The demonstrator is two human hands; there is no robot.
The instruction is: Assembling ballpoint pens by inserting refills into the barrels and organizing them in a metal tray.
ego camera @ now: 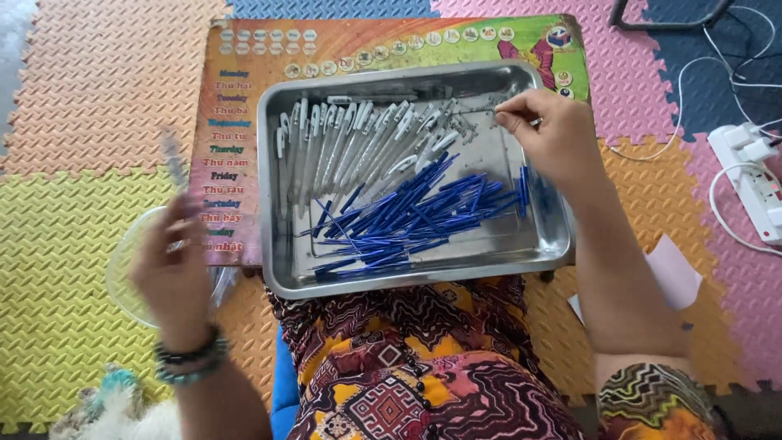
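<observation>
The left hand (173, 265) is motion-blurred above a clear bowl (122, 273); what it grips, a pale streak, cannot be told. The right hand (550, 134) pinches something tiny over the tray (423, 281), beside springs (464, 122) too small to read.

Tray (281, 244): shiny smooth steel. My pen barrels (342, 147): clear plastic; refills (407, 216): glossy blue plastic. Floor mats (73, 269): matt, textured foam.

A printed board (236, 98) lies flat under the steel tray (281, 277), between the left grip (171, 261) and the right grip (546, 130). It is rectangular, with an orange, yellow and green ground, rows of small round pictures along its far edge and a column of coloured lettering down the side just beside the left grip.
</observation>
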